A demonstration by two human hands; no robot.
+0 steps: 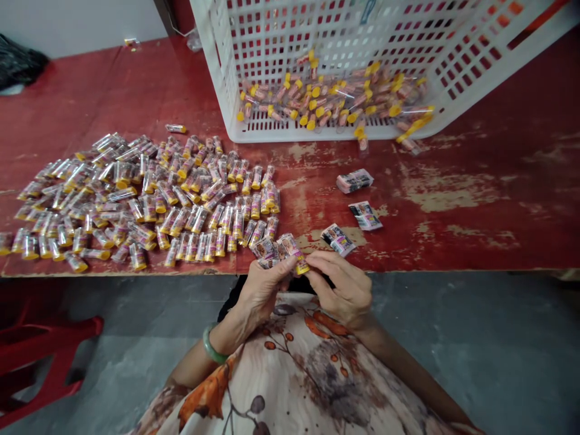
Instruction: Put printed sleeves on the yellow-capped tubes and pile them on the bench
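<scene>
My left hand (261, 284) is closed around a few small printed cards (263, 248) fanned toward the table. Under its thumb is a small clear tube with a yellow cap (301, 263), a printed card showing along it. My right hand (339, 284) pinches at the capped end from the right; its fingertips partly hide that spot. Beyond the right hand, a loose stack of printed cards (339, 240) lies near the table edge. Farther back are a second stack of cards (365, 215) and a thicker bundle of cards (354, 180).
A large pile of yellow-capped tubes (149, 199) spreads over the left of the worn red table (453, 229). At the back, a white plastic basket (231, 121) lies tipped toward me, with more yellow-capped tubes (326, 106) inside. A red stool (58, 356) stands at lower left.
</scene>
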